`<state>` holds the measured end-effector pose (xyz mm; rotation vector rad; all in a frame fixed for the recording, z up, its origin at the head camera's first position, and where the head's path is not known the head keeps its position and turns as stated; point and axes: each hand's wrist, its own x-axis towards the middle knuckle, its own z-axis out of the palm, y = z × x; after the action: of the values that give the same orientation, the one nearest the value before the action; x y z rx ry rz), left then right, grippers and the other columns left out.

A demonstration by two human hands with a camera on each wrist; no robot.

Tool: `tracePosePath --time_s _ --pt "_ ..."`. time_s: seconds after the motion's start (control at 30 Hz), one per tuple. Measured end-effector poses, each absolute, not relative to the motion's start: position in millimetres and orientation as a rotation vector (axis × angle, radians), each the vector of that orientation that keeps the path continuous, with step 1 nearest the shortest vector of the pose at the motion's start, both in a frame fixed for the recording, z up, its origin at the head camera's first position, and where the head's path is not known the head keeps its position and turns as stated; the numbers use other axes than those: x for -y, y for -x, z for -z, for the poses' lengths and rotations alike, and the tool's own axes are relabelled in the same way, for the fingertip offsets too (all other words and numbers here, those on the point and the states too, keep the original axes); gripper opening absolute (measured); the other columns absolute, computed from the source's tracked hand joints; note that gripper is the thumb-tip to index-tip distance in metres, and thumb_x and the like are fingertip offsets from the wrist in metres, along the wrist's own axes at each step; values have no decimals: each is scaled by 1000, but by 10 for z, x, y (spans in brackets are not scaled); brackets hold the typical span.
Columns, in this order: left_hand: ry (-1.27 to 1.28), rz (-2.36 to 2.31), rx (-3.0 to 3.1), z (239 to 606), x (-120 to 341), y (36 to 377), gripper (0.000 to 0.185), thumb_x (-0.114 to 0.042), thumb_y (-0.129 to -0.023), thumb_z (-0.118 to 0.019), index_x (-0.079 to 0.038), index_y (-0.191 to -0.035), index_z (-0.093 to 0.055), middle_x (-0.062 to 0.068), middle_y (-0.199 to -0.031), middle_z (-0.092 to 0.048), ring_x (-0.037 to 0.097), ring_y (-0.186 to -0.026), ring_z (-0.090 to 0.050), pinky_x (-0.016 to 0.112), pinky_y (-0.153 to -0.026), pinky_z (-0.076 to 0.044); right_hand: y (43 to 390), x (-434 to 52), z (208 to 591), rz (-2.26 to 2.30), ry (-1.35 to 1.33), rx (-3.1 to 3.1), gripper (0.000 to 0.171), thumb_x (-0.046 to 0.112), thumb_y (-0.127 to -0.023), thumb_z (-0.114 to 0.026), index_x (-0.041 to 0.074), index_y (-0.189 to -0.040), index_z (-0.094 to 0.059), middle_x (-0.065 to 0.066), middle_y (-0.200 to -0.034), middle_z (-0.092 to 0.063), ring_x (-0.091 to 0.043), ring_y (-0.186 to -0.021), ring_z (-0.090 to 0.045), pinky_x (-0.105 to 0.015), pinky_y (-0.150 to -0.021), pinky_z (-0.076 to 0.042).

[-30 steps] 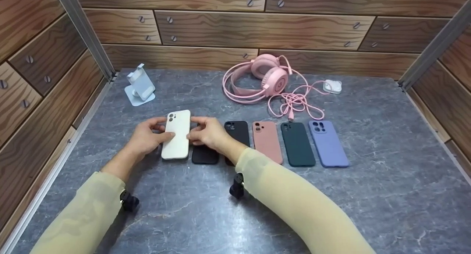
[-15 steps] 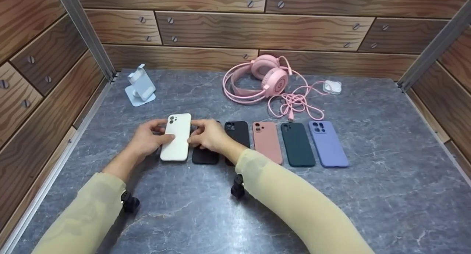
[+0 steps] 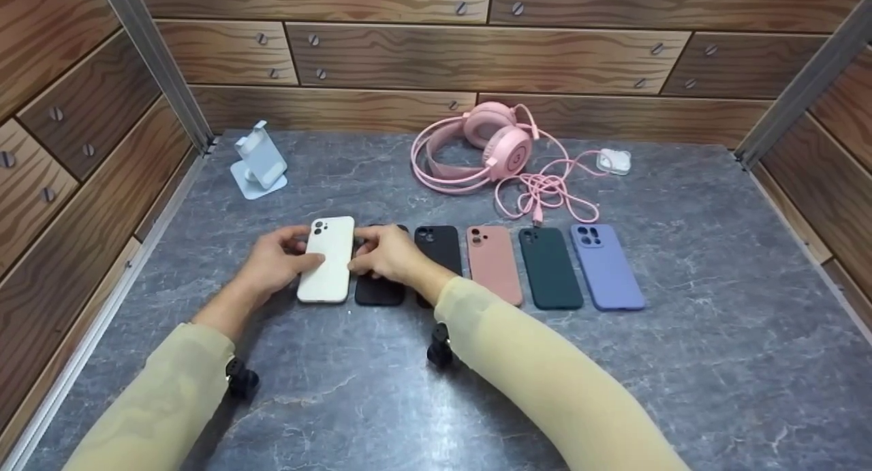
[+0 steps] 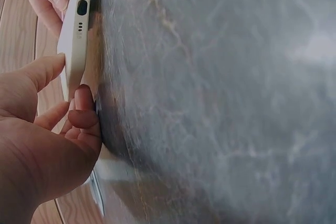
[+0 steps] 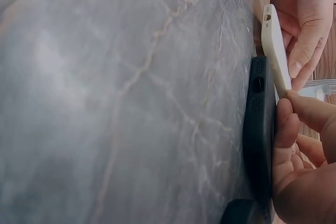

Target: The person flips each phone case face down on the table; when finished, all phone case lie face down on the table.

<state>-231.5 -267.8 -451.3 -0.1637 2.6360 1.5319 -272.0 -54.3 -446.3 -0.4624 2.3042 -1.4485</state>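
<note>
change: white phone (image 3: 327, 260) sits lower and flatter than a second ago; near end now down at the desk (image 3: 681, 362), level with the ends of the other cases
left hand (image 3: 276, 261): grip closed on the phone's left edge, thumb over the back, fingers under the edge (image 4: 84, 114)
right hand (image 3: 388, 253): grip pinches the phone's right edge between thumb and fingertips (image 5: 286, 124); hand lies over the black case (image 3: 379, 290)
phone position: leftmost in the row, just beside the black case, left-centre of desk
phone axis: long axis runs away from the person; camera end far, port end near
phone face: back up, two lenses at far left corner
phone tilt: wrist views show it slightly off the desk, right edge higher than the black case
phone build: smooth, glossy white slab, rounded corners, port and speaker holes on near end
black case: matte, soft-looking, holes along its near end, flat on desk
row: second black case (image 3: 439, 249), pink case (image 3: 494, 264), dark green case (image 3: 550, 268), purple case (image 3: 607, 266), all matte, parallel, camera cutouts far
headset (image 3: 501, 144): pink, glossy cups, cable coiled loose behind the row
stand (image 3: 260, 161): pale blue, far left corner
desk: grey marbled stone look, wood-grain panels around
</note>
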Motion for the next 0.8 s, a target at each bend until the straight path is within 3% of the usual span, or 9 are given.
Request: tracePosePath --time_s 0.8 --pt "133 -1468 -2665 4504 2647 2283 60 -13 -88 -70 -2 -142 -46 16 -108 -52 25 -96 -51 30 -76 -48 2727 565 4456 1343 461 -2367 52 7 -77 -78 1 -126 -63 2 -73 -65 -9 -59 -60 -23 -51 -51"
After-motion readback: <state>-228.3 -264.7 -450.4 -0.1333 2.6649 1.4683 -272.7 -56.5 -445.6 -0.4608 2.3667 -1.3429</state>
